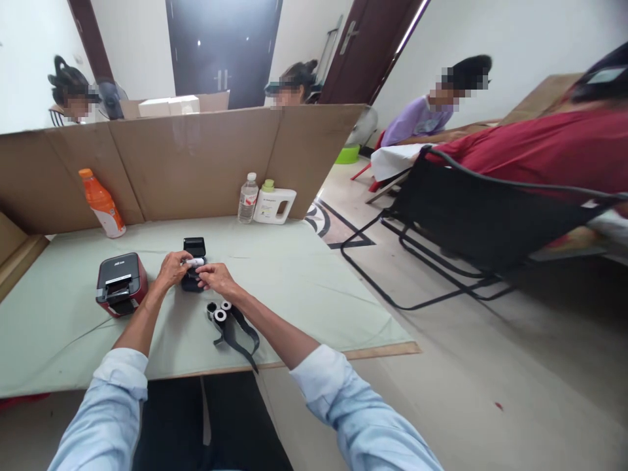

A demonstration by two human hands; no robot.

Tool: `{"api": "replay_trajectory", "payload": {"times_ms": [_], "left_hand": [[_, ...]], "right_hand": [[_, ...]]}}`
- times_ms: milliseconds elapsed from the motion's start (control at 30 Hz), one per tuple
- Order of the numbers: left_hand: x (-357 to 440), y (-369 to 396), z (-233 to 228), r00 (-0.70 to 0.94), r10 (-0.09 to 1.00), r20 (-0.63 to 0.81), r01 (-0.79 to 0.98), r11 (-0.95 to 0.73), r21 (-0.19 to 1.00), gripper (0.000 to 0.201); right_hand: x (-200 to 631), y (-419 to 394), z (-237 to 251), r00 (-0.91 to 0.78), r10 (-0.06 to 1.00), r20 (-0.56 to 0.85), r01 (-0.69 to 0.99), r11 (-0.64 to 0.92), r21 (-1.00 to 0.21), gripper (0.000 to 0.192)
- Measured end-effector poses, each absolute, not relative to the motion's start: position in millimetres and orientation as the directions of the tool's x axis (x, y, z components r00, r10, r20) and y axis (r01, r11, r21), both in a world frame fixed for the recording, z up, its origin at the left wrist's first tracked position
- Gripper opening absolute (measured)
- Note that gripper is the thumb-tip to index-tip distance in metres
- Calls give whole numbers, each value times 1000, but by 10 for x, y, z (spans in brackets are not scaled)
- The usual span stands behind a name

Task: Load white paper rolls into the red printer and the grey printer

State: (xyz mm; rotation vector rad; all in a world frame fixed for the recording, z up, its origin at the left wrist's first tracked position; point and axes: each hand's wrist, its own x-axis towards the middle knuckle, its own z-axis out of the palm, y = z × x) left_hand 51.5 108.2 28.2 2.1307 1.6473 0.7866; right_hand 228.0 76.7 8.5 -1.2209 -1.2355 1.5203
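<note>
Both of my hands meet over a small black device [195,246] whose lid stands raised on the table. My left hand [171,269] is closed on a small white roll [195,262] above the device. From the other side my right hand [218,278] pinches close to the roll's end; what lies between its fingertips is too small to make out. Left of my hands sits a red and black label printer [120,284]. Several white-cored rolls with loose black strips [234,330] lie below my right forearm.
Along a cardboard partition [196,163] stand an orange bottle [102,203], a clear bottle [248,199] and a white jug [275,205]. A black folding chair [471,209] is right of the table [294,288]. Several other people sit beyond.
</note>
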Motion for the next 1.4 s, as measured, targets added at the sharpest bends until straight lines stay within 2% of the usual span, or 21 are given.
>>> {"api": "replay_trajectory", "payload": {"times_ms": [300, 667, 867, 1033, 1133, 1300, 1400], "left_hand": [[486, 1291, 141, 188, 963, 193, 755, -267, 598, 24], [433, 1365, 133, 202, 963, 176, 738, -268, 620, 24], [395, 1399, 11, 140, 975, 175, 665, -224, 713, 29], [398, 1417, -27, 193, 967, 164, 763, -253, 595, 22], [419, 1439, -29, 206, 964, 169, 807, -265, 528, 25], [424, 1445, -59, 278, 944, 177, 802, -329, 498, 25], [409, 1436, -74, 202, 954, 220, 817, -288, 500, 23]], "right_hand": [[2258, 818, -92, -191, 950, -245, -83, -265, -961, 11], [2230, 776, -81, -176, 962, -207, -95, -226, -969, 15], [2226, 775, -61, -187, 964, -189, -73, -205, -976, 19], [2238, 772, -73, -186, 963, -194, -51, -207, -977, 20], [2252, 764, -77, -192, 959, -209, -37, -220, -975, 20], [2287, 757, -49, -232, 943, -238, -6, -246, -969, 17], [2314, 746, -23, -276, 930, -242, 11, -249, -968, 14]]}}
